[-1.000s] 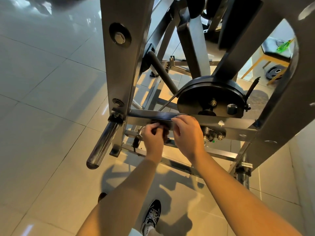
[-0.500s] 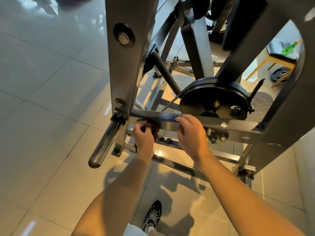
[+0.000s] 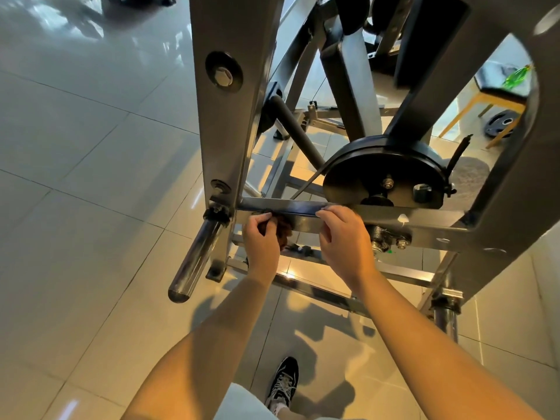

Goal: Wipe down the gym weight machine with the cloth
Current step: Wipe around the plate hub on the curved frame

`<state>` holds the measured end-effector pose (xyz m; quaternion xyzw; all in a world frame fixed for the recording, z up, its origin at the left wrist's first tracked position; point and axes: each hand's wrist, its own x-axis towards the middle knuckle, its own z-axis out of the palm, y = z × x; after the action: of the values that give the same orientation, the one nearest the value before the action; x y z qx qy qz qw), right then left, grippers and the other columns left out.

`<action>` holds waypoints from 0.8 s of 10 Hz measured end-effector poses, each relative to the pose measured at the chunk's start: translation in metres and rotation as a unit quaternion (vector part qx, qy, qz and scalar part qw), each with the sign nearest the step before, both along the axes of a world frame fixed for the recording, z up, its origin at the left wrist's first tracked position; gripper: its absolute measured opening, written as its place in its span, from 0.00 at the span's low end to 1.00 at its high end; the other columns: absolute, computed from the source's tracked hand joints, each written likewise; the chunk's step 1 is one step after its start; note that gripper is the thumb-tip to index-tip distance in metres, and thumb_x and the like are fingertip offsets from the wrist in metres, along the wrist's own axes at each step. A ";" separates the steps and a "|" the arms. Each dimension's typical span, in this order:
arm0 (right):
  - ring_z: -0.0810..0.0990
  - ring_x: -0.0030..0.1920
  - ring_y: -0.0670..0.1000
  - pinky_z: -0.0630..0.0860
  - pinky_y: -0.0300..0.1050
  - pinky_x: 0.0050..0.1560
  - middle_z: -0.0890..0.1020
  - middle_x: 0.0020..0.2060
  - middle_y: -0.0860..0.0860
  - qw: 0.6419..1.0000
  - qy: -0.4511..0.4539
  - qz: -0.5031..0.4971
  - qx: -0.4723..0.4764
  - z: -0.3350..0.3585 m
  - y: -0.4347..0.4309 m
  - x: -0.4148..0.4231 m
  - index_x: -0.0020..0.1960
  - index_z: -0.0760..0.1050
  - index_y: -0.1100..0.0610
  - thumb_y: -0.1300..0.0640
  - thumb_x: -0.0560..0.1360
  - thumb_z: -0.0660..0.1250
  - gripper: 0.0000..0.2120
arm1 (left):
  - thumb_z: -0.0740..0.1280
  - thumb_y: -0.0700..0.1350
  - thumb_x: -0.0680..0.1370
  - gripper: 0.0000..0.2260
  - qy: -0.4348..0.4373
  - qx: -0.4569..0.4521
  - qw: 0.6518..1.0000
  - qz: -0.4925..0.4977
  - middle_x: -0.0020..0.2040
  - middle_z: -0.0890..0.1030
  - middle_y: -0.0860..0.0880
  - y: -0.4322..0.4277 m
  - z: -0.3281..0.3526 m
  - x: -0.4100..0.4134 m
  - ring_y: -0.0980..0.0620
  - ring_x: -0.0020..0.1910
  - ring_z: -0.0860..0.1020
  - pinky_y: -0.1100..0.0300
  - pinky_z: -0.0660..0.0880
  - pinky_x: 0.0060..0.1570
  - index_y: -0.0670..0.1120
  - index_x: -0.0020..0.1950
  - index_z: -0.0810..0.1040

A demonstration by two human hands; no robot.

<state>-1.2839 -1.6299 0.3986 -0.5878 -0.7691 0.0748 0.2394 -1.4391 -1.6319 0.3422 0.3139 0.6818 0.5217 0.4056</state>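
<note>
Tiled floor (image 3: pixel 75 177); left hand (image 3: pixel 262 241) grips cloth (image 3: pixel 283 230) (dark) against crossbar (image 3: pixel 291 207).

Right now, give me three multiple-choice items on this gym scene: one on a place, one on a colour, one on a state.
1. Where is the shiny round steel peg from the left hand?
A) to its left
B) to its right
C) directly under it
2. What colour is the laced sneaker?
A) red
B) black and white
C) yellow
3. What is the left hand doing?
A) hanging empty
B) gripping the dark brown cloth against the grey steel crossbar
C) pointing upward
Key: 1 A, the peg juts out left of it; 2 B, dark upper, white laces; 3 B, fingers curl round the cloth.
</note>
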 end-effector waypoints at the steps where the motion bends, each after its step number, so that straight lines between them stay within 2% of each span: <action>1: 0.81 0.57 0.52 0.72 0.40 0.62 0.84 0.55 0.52 1.000 -0.012 0.007 -0.014 0.000 -0.001 0.000 0.59 0.83 0.57 0.65 0.76 0.72 0.12 | 0.67 0.45 0.82 0.03 0.114 0.064 0.989 -0.068 0.58 0.77 0.51 -0.001 0.008 0.003 0.57 0.56 0.73 0.72 0.74 0.54 0.51 0.56 0.76; 2: 0.79 0.62 0.52 0.71 0.41 0.66 0.82 0.60 0.52 0.998 0.004 -0.044 -0.048 0.006 -0.001 0.005 0.63 0.82 0.57 0.63 0.78 0.70 0.14 | 0.66 0.47 0.83 0.06 0.165 0.066 0.981 -0.077 0.61 0.77 0.50 -0.001 0.006 -0.008 0.58 0.57 0.71 0.79 0.67 0.56 0.50 0.59 0.78; 3: 0.72 0.70 0.51 0.65 0.46 0.74 0.79 0.67 0.52 0.989 0.006 -0.125 -0.075 0.011 -0.002 0.017 0.68 0.79 0.56 0.59 0.81 0.67 0.16 | 0.61 0.48 0.85 0.11 0.183 0.059 0.978 -0.075 0.68 0.73 0.47 0.008 0.009 -0.029 0.53 0.65 0.72 0.75 0.69 0.57 0.50 0.64 0.77; 4: 0.72 0.70 0.50 0.63 0.43 0.74 0.78 0.67 0.52 0.986 0.030 -0.149 -0.072 0.013 -0.006 0.017 0.68 0.78 0.56 0.60 0.81 0.65 0.16 | 0.59 0.46 0.86 0.12 0.166 0.086 0.956 -0.226 0.71 0.71 0.48 0.023 0.028 -0.011 0.56 0.69 0.71 0.68 0.70 0.66 0.51 0.67 0.77; 5: 0.72 0.68 0.50 0.64 0.42 0.74 0.77 0.67 0.53 0.973 0.084 -0.208 -0.049 0.022 -0.006 0.008 0.69 0.76 0.57 0.61 0.82 0.63 0.16 | 0.59 0.46 0.86 0.13 0.173 0.155 0.903 -0.361 0.70 0.74 0.50 0.031 0.050 0.036 0.58 0.67 0.73 0.56 0.71 0.70 0.51 0.69 0.76; 6: 0.73 0.68 0.54 0.64 0.44 0.73 0.78 0.66 0.55 0.962 0.095 -0.248 -0.060 0.028 -0.003 0.005 0.69 0.77 0.58 0.62 0.82 0.63 0.16 | 0.59 0.49 0.85 0.17 0.228 0.191 0.861 -0.412 0.73 0.73 0.49 0.047 0.050 0.044 0.49 0.72 0.71 0.51 0.69 0.71 0.50 0.74 0.72; 7: 0.72 0.70 0.54 0.63 0.46 0.74 0.79 0.65 0.54 0.967 0.044 -0.241 -0.075 0.022 -0.001 0.000 0.66 0.79 0.58 0.62 0.80 0.65 0.15 | 0.57 0.55 0.84 0.18 0.288 0.143 0.840 -0.437 0.70 0.76 0.53 0.061 0.045 0.003 0.51 0.68 0.73 0.48 0.71 0.68 0.54 0.72 0.74; 8: 0.68 0.73 0.53 0.61 0.48 0.76 0.77 0.67 0.53 0.961 0.025 -0.262 -0.079 0.017 -0.001 -0.012 0.68 0.78 0.59 0.62 0.80 0.66 0.16 | 0.57 0.58 0.84 0.11 0.270 0.111 0.867 -0.405 0.55 0.82 0.53 0.071 0.022 -0.029 0.50 0.53 0.81 0.46 0.79 0.57 0.61 0.63 0.74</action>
<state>-1.2958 -1.6308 0.4160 -0.7837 -0.5735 0.0854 0.2226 -1.4684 -1.5613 0.3646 0.7339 0.5155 0.2788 0.3434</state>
